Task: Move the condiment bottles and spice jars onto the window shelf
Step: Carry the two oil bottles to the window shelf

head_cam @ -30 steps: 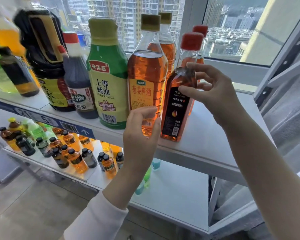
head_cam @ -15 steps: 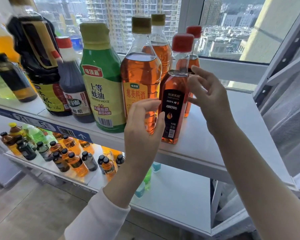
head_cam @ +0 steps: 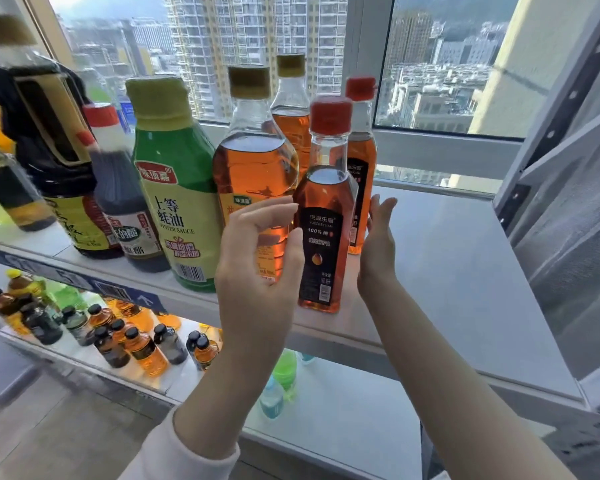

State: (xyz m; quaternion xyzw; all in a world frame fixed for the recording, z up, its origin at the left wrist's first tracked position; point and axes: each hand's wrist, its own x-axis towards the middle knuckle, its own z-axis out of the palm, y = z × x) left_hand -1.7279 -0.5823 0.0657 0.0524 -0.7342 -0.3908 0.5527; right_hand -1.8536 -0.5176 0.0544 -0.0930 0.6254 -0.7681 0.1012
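The right hand (head_cam: 378, 244) has come off the red-capped oil bottle (head_cam: 323, 237) and now stands just right of it, fingers straight and gripping nothing. The left hand (head_cam: 257, 265) hovers at the bottle's left side, fingers loosely curled and apart, holding nothing; I cannot tell whether its thumb touches the label. The bottle stands upright near the front edge of the window shelf (head_cam: 447, 271), right of a large amber bottle (head_cam: 253, 174) and a green oyster sauce bottle (head_cam: 177, 202).

your view was bright, backlit by daylight from the window (head_cam: 444, 64); left-edge bottles (head_cam: 39, 133) were blurred, frame edges bowed.
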